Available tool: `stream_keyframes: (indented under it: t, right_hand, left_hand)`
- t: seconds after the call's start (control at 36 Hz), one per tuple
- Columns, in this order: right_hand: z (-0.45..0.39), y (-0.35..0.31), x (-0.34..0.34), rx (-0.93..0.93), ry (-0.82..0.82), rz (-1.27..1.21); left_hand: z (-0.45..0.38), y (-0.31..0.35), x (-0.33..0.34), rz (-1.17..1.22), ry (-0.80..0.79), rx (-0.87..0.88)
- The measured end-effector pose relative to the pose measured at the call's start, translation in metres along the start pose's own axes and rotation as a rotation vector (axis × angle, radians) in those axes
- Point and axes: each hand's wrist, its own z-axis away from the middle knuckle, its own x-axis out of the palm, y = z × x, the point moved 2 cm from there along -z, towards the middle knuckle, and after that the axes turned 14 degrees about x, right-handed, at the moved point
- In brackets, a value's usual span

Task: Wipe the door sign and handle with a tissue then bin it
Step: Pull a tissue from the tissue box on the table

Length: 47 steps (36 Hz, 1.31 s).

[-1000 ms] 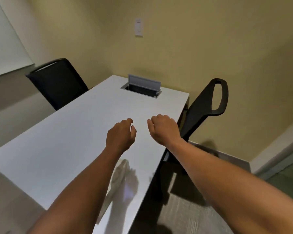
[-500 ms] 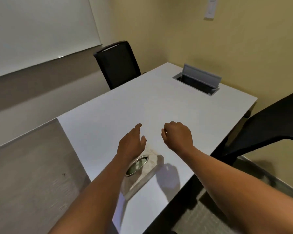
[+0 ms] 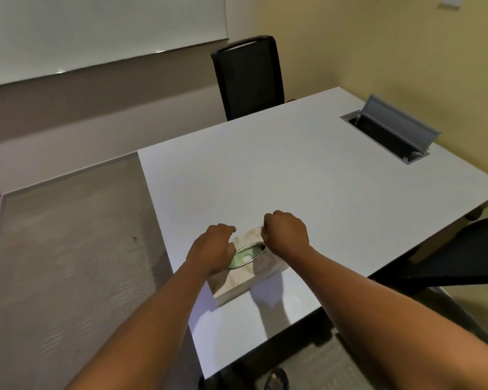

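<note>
While standing over the near corner of the white table [image 3: 307,175], reaching with both forearms toward the one item relevant to the task. Noting first the whiteboard [image 3: 96,29] on the far wall, a black chair [image 3: 248,80] at the far side, a second dark chair [image 3: 462,254] at the right edge, and an open cable hatch [image 3: 389,130] well apart from the work. Locating the tissue box [image 3: 251,274] near the table's front-left edge, directly beneath and between the hands. Reading its long axis as running diagonally, from near-left to far-right, with the oval opening [image 3: 247,256] following the same line. Hovering with the left hand [image 3: 212,251] over the near-left end of that opening, fingers loosely curled downward, gripping nothing visible. Hovering with the right hand [image 3: 286,235] at the far-right end, fingers curled under; not possible to tell whether touching the box. Judging both hands about equally near, the left covering more of the opening. Seeing no tissue drawn yet. Finding no door, sign, handle or bin in view.
</note>
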Motion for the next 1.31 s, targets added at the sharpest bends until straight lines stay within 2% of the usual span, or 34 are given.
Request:
stream_keyframes:
  t: [0.22,0.42,0.75,1.06,1.31]
  right_hand:
    - [0.005,-0.016,0.030,0.023,-0.092,0.072]
    - [0.008,-0.030,0.054,0.080,-0.217,0.068]
    - [0.005,-0.051,0.082,0.254,-0.345,0.082]
    - [0.000,-0.062,0.091,0.381,-0.355,0.075]
    - [0.006,-0.060,0.098,0.367,-0.284,0.152]
  left_hand:
    - [0.024,-0.024,0.020,-0.118,-0.060,0.103]
    - [0.031,-0.045,0.031,-0.090,-0.140,0.125]
    - [0.040,-0.057,0.047,0.098,-0.133,0.026]
    - [0.037,-0.057,0.058,0.135,-0.114,-0.026]
    - [0.039,-0.059,0.061,0.091,-0.115,0.008]
